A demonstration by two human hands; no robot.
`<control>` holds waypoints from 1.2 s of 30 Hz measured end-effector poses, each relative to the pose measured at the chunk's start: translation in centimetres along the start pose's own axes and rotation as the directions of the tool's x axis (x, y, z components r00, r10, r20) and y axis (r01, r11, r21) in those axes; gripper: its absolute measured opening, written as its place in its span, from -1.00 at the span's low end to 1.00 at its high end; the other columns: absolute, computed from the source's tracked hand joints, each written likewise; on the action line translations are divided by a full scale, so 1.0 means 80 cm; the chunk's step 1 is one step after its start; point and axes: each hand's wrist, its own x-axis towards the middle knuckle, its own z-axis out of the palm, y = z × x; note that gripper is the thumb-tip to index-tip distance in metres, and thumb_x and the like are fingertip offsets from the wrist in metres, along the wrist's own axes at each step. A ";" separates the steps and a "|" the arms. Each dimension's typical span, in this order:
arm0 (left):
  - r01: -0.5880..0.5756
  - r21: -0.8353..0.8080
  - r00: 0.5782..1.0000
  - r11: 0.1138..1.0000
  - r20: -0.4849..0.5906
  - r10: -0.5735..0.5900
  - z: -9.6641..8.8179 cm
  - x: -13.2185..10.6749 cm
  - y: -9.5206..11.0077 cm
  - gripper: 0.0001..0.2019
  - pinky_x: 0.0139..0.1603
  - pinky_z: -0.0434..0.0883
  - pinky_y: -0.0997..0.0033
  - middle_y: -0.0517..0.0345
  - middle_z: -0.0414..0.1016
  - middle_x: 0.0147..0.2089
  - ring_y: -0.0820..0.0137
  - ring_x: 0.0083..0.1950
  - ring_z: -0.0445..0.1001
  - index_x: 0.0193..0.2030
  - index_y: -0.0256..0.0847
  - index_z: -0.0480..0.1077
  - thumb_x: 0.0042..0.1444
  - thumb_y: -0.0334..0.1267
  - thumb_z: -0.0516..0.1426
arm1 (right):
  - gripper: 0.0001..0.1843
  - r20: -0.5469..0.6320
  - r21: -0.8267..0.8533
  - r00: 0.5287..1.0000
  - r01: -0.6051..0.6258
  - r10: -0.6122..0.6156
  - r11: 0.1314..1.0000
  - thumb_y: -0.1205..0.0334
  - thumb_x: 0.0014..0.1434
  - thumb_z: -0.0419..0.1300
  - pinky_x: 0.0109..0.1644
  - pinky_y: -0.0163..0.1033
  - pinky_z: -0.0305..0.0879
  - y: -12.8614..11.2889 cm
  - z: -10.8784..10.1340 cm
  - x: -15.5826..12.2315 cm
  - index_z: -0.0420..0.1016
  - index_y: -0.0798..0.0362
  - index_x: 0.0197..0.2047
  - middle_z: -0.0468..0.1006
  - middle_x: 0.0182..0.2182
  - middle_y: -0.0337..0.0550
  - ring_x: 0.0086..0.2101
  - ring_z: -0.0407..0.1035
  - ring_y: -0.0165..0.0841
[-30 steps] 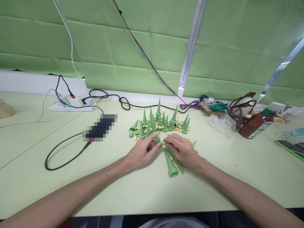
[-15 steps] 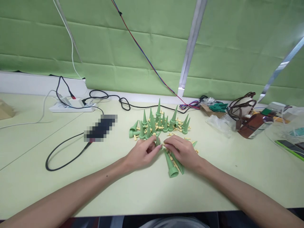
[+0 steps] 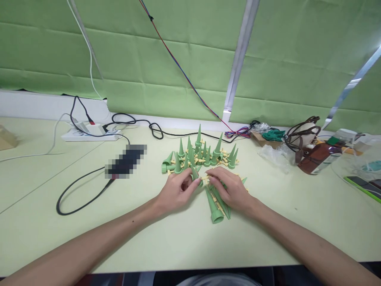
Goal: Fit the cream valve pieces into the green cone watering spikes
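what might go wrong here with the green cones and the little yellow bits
1. The left hand grips a green plastic cone right beside the cluster of standing cones; a nudge might topple them.
2. The small pale yellow peg pinched by the right hand looks easy to drop among the cones.
3. Lying cones partly under the right hand might roll.

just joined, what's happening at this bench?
A person works bare-handed at a pale green table. The left hand pinches a small green cone; the right hand meets it, seemingly pinching a cream piece at the cone's end. Under the right hand lie loose cones; upright cones stand clustered just behind.
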 end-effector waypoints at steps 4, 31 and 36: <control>0.015 0.007 0.999 1.000 -0.047 -0.015 0.001 0.001 -0.001 -0.85 -0.57 0.09 0.52 0.39 0.13 -0.62 0.54 -0.59 0.08 -0.28 -0.22 0.34 0.30 -0.22 0.10 | -0.75 0.023 -0.008 1.000 -0.005 0.006 1.000 0.36 0.43 -0.01 -0.11 -0.16 0.43 0.001 0.000 -0.001 0.37 -0.01 0.08 0.54 -0.17 -0.06 -0.16 0.45 -0.26; -0.065 0.018 0.994 0.998 0.086 0.063 0.000 -0.002 -0.005 -0.79 -0.56 0.15 0.53 0.38 0.18 -0.62 0.55 -0.61 0.14 -0.36 -0.17 0.23 0.32 -0.25 0.08 | -0.84 0.072 -0.065 0.996 0.066 -0.061 0.996 0.29 0.43 0.04 -0.33 -0.27 0.36 0.014 0.008 -0.011 0.45 0.03 -0.06 0.57 -0.32 -0.11 -0.36 0.44 -0.34; -0.077 0.023 0.992 0.997 0.106 0.075 -0.001 -0.001 0.000 -0.89 -0.56 0.18 0.54 0.37 0.27 -0.61 0.54 -0.63 0.18 -0.12 -0.20 0.38 0.33 -0.26 0.06 | -0.85 0.071 -0.046 0.997 0.043 -0.040 0.998 0.30 0.43 0.04 -0.34 -0.30 0.32 0.013 0.009 -0.012 0.44 0.04 -0.10 0.56 -0.36 -0.14 -0.39 0.42 -0.36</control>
